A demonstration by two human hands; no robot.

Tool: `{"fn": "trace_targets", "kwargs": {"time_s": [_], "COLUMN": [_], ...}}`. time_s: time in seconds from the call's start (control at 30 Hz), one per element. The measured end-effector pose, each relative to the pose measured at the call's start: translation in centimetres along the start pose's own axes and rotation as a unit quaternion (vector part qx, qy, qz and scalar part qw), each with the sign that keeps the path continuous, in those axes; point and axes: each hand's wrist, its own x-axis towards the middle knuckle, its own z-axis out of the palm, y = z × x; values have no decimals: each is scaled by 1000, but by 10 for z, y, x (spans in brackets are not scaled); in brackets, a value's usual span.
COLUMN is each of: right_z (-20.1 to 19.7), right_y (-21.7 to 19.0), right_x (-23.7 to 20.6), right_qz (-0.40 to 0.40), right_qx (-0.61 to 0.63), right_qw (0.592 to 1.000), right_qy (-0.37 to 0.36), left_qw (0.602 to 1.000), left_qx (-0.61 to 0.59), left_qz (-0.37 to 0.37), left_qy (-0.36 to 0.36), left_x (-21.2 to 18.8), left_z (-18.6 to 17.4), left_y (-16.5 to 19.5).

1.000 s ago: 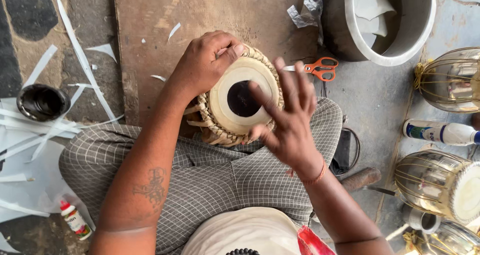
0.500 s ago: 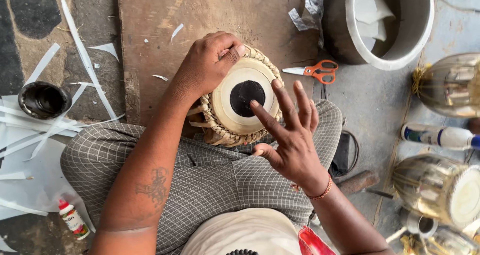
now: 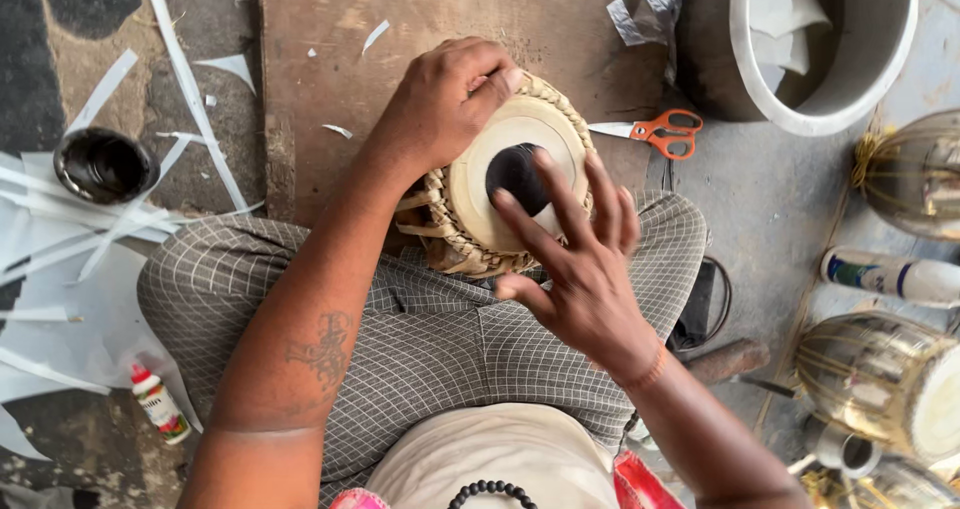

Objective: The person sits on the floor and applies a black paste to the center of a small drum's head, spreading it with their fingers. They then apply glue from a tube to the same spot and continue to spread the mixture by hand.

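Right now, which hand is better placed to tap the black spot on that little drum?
The right hand: its fingers lie spread over the drum's black spot. The left hand grips the far rim, steadying it.

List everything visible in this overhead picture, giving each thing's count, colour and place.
Small woven-strapped drum: one, cream skin with black centre, on the lap.
Orange-handled scissors: one, right of the drum.
Wooden board: one, brown, under the drum.
Grey plastic tub: one, top right.
Black ink pot: one, left.
Small glue bottle: one, white with red cap, lower left.
Metal-bodied drums: at least two, right edge.
Left hand: grips the drum rim.
Right hand: fingers over the drum skin.
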Motion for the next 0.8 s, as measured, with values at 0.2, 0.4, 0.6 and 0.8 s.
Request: {"fn": "trace_targets", "kwargs": {"time_s": [0.2, 0.4, 0.6, 0.8], "right_z": [0, -1, 0, -1], "right_y": [-1, -2, -1, -2], "right_x": [3, 2, 3, 1], "right_qz": [31, 9, 38, 21], "right_qx": [0, -3, -5, -10], "right_qw": [999, 1000, 999, 1000], "right_qy": [14, -4, 14, -6], "left_qw": [999, 999, 1000, 1000], "left_qx": [-26, 39, 7, 29], "left_qz": [18, -8, -11, 10], "left_qy": [27, -15, 1, -6], "left_x": [-1, 1, -1, 0], "left_z": [-2, -2, -6, -3], "left_y": [-1, -1, 2, -2]}}
